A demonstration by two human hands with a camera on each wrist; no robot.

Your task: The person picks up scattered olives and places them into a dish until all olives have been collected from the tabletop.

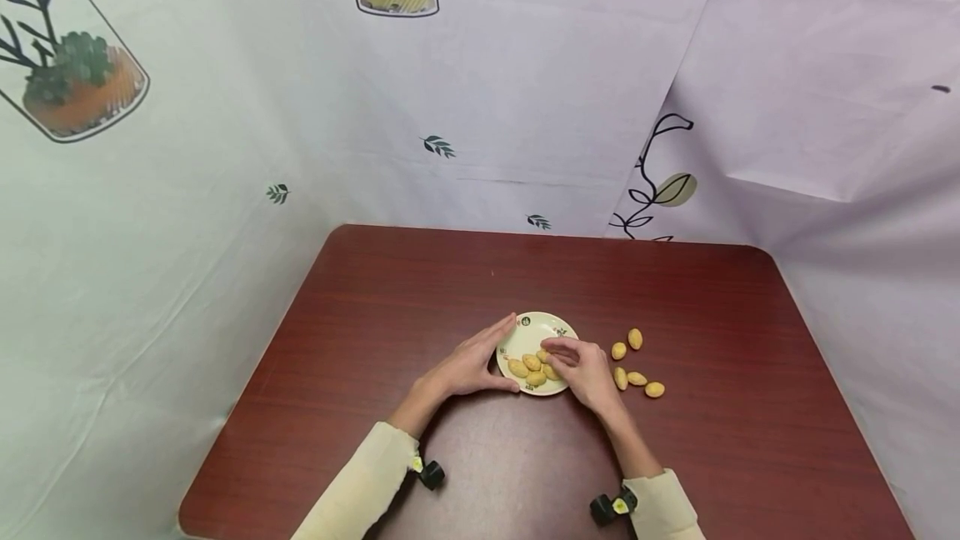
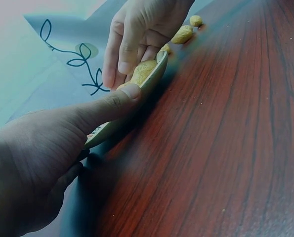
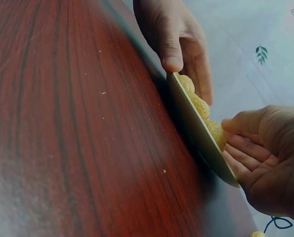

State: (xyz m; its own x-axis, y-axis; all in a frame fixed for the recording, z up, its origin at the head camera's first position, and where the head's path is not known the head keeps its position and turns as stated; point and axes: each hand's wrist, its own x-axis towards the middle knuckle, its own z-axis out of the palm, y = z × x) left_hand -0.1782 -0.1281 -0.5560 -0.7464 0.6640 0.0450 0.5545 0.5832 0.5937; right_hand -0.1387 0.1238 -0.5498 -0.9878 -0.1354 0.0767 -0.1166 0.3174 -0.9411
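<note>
A round cream plate (image 1: 514, 341) with small printed marks at its rim holds several yellow, wrinkled, nut-like ovals (image 1: 517, 367). My left hand (image 1: 472, 363) grips the plate's left side, thumb at the near rim and fingers along the far-left edge. In the left wrist view, that thumb (image 2: 118, 102) lies over the rim. From the right, my right hand (image 1: 587, 371) reaches over the plate, thumb and fingers around one nut-like oval (image 3: 215, 134). In the right wrist view, the thumb tip is right at that oval, with the other fingers curving in on its far side.
Several more nut-like ovals (image 1: 637, 378) lie loose on the dark red wooden table (image 1: 375, 298), just right of the plate. A pale cloth (image 1: 487, 107) printed with plants hangs behind and beside the table. Each wrist wears a small black camera (image 1: 431, 475).
</note>
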